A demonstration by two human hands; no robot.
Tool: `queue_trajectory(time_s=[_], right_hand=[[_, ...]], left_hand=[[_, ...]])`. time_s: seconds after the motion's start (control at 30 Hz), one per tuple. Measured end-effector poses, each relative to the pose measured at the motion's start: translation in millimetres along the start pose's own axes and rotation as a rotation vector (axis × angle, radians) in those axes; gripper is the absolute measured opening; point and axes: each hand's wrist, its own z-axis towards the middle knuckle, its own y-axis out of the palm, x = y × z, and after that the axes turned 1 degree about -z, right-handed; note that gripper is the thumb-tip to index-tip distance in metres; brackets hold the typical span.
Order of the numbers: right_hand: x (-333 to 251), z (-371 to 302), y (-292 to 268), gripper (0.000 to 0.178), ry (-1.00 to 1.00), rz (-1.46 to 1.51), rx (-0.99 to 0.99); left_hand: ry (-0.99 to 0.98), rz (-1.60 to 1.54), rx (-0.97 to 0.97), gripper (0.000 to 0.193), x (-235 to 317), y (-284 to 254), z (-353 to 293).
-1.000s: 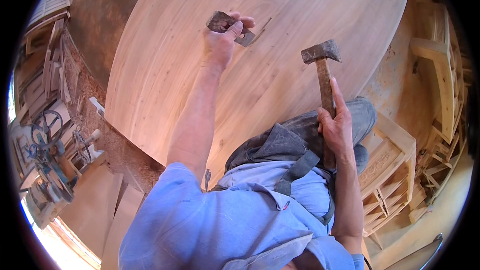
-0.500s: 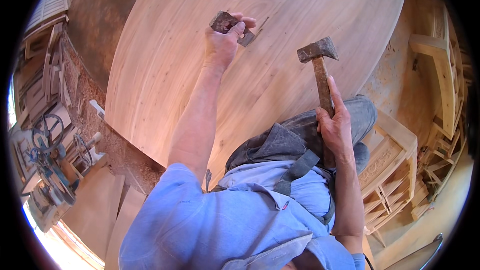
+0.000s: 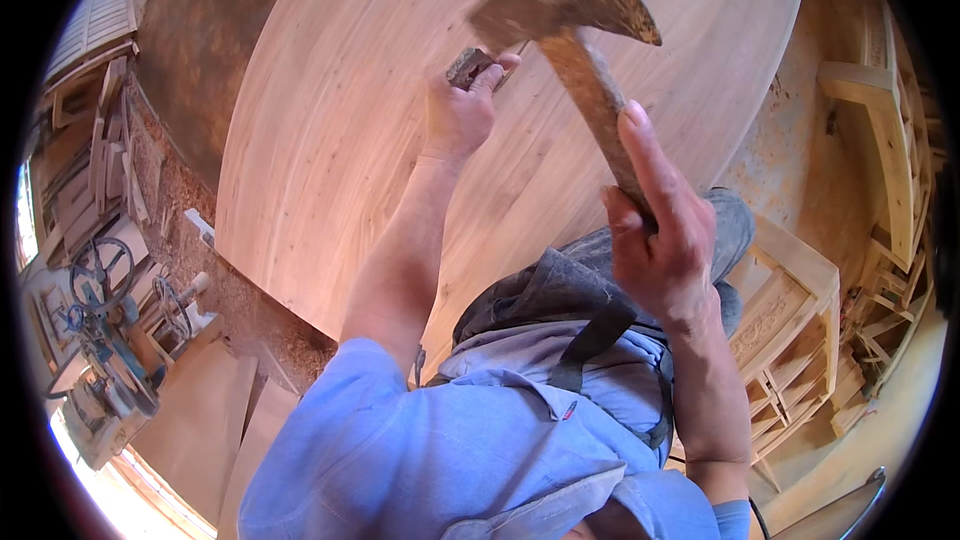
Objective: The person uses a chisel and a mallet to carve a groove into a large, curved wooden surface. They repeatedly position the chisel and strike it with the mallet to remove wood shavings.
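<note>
Right of centre, the right hand (image 3: 665,240) was closed around a hammer (image 3: 570,5) extending to the top edge. At upper centre, the left hand (image 3: 463,120) gripped a dark metal piece (image 3: 468,67) over a wooden panel (image 3: 520,165).

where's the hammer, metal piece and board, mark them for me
Hammer (image 3: 587,80): head view, on the upper handle.
Metal piece (image 3: 467,68): head view, on its exposed end.
Board (image 3: 530,165): head view, on bare wood near the middle.
</note>
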Motion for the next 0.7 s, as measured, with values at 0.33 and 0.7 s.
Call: queue_trajectory(time_s=[0.33,0.7], right_hand=[[-15,25,-1,0.084,0.042,-0.282,-0.183],[15,-14,0,0.079,0.265,-0.088,-0.175]], left_hand=[[0.001,0.194,-0.094,0.026,-30,5,2],[0.111,-0.095,0.168,0.009,0,0,-36]])
